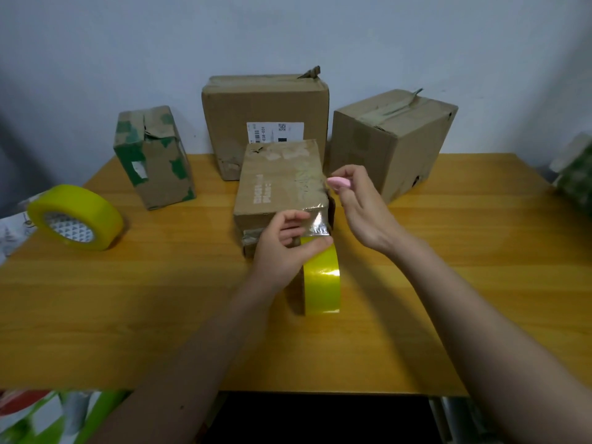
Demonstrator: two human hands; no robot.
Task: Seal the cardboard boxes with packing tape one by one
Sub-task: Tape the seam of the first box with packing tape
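A small cardboard box [275, 190] lies in the middle of the wooden table [448, 283]. A shiny strip of tape [317, 223] runs over its near right corner down to a yellow tape roll [322, 283] standing on edge in front of the box. My left hand [285, 248] grips the top of that roll, thumb near the strip. My right hand [355, 206] hovers at the box's right edge and pinches a small pink object [339, 183] between its fingertips.
A second yellow tape roll [75, 217] lies at the table's left edge. A green-patched box [153, 157] stands at back left, a large labelled box [266, 123] at back centre, another box [392, 144] at back right. Printed packaging [573, 168] shows at far right.
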